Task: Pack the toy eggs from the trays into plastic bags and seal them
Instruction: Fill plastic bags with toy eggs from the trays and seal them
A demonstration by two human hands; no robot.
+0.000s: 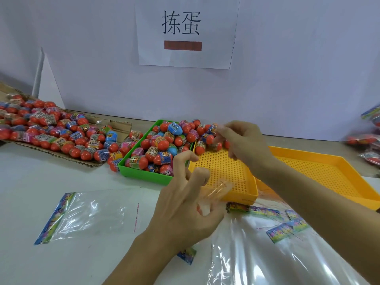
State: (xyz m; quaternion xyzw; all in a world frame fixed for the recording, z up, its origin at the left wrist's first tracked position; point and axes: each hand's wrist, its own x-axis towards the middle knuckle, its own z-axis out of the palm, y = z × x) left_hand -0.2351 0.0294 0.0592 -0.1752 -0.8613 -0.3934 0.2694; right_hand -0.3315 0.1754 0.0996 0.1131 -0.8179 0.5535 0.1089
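Observation:
Toy eggs (162, 144) with orange ends fill the green tray (144, 175). A few more eggs (200, 147) lie at the far end of a yellow perforated tray (226, 171). My left hand (185, 210) grips the mouth of a clear plastic bag (267, 256), which spreads over the table to the lower right. My right hand (244, 145), blurred, hovers over the far end of that yellow tray with loosely curled fingers beside the eggs. I see nothing between its fingers.
Another clear bag (88, 214) with a printed header lies flat at the left. A cardboard sheet (82, 161) carries several loose eggs (51, 128). A second yellow tray (329, 173) sits to the right, filled bags (368, 145) beyond it. A white wall with a paper sign (185, 31) stands behind.

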